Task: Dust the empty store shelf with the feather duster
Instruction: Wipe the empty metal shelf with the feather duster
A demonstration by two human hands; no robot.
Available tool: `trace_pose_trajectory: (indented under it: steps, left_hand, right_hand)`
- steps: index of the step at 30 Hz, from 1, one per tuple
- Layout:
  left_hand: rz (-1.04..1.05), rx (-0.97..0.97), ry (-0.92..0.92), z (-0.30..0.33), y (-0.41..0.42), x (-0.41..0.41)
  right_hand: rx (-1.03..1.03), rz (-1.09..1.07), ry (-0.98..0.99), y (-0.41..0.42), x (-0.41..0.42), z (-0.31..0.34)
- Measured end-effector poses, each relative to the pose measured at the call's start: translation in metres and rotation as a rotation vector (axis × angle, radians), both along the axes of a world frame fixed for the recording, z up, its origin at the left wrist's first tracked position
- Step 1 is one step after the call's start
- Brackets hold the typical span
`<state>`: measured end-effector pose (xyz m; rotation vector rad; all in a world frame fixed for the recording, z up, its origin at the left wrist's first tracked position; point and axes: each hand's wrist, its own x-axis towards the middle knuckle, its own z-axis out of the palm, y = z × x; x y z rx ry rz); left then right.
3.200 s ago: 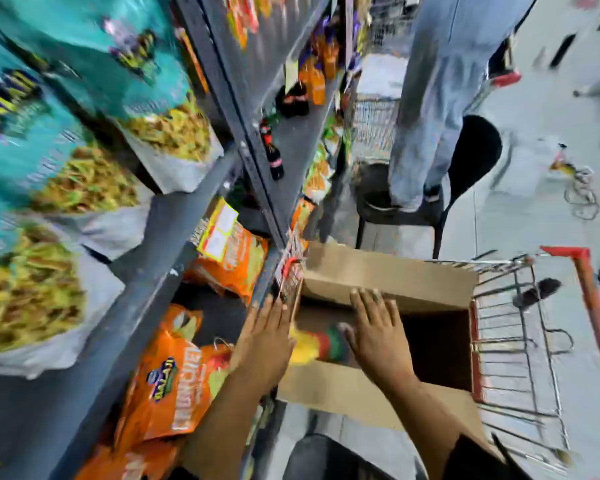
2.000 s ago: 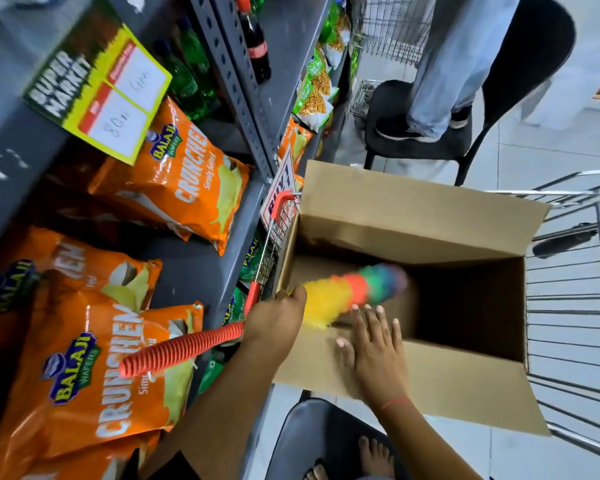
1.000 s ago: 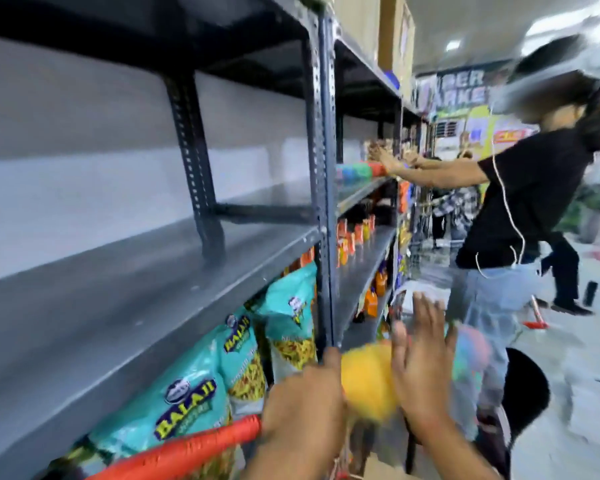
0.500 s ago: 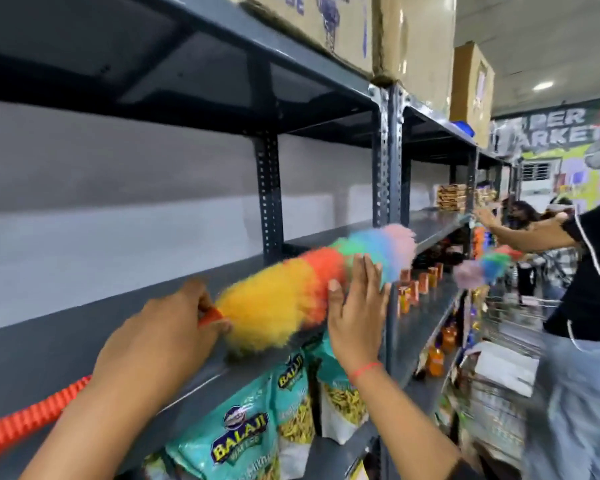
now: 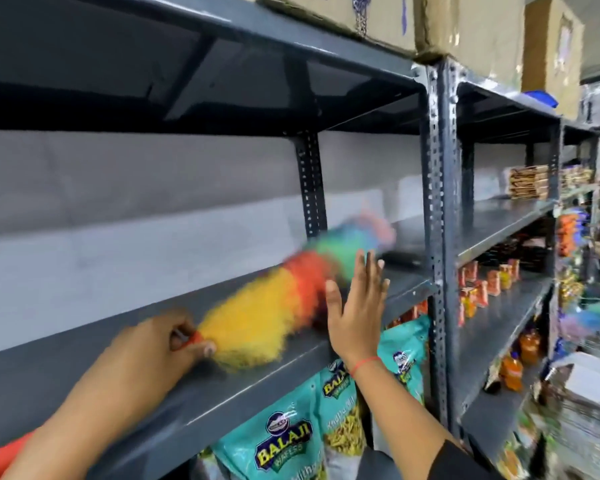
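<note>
On the empty grey metal shelf [image 5: 94,344] the rainbow feather duster [image 5: 274,306] is laid, gripped at its red neck by the left hand [image 5: 153,348]. The right hand [image 5: 357,313] is held flat and spread, gripping nothing, against the feathers. Teal Balaji snack bags [image 5: 284,441] are stocked beneath. The duster's tip is blurred; its red handle [image 5: 0,457] is mostly hidden behind the left forearm.

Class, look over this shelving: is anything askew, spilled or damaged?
Nothing stands out. The duster lies on the bare shelf, held by the left hand; the snack bags below look intact.
</note>
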<state>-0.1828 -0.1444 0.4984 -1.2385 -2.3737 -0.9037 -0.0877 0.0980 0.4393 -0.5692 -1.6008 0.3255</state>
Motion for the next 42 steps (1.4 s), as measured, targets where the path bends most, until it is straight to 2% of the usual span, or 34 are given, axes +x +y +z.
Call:
trace_pose_trajectory:
  steps: [2,4,7,9,13,19,21,23,26,29,33,36,39,42]
  left_hand:
    - [0.02,-0.154,-0.023,0.004,0.009,-0.003]
    - [0.081,-0.184,-0.04,0.011,0.015,-0.009]
    - [0.172,-0.065,0.019,0.019,0.022,-0.009]
    - [0.14,0.001,0.036,0.02,0.022,-0.002]
    - [0.04,-0.09,-0.058,0.009,0.007,0.003]
    - [0.312,-0.083,0.008,0.022,0.0,-0.012]
    - [0.279,-0.013,0.007,0.024,0.003,-0.008]
    - [0.167,0.004,-0.078,0.021,-0.001,0.0]
    - [0.118,-0.155,-0.147,0.014,-0.01,0.006]
    - [0.258,-0.213,-0.098,0.014,-0.012,-0.001]
    - [0.373,-0.075,0.033,0.017,-0.013,0.0]
    - [0.235,0.008,-0.063,0.014,-0.024,0.007]
    - [0.184,-0.163,-0.139,0.007,-0.045,0.005]
    - [0.327,-0.194,-0.1,0.008,-0.065,-0.005]
  right_hand:
    - [0.009,0.013,0.017,0.001,0.001,-0.001]
    - [0.006,0.017,0.0,0.0,0.001,-0.001]
    - [0.004,0.004,-0.001,-0.001,0.002,0.0]
    - [0.002,0.007,0.01,-0.001,0.002,0.0]
    - [0.036,0.036,0.025,0.003,0.001,-0.003]
    - [0.053,0.038,0.021,0.002,0.0,-0.004]
    - [0.058,0.051,0.048,0.003,-0.001,-0.004]
    - [0.064,0.057,0.069,0.004,-0.002,-0.005]
    - [0.068,0.062,0.083,0.004,-0.002,-0.007]
    - [0.06,0.063,0.082,0.002,-0.001,-0.005]
    - [0.052,0.045,0.047,0.001,0.0,-0.004]
    - [0.037,0.018,0.037,0.0,0.001,-0.003]
    - [0.037,-0.02,0.012,-0.006,0.004,-0.001]
    - [0.007,0.008,0.041,-0.026,0.003,0.002]
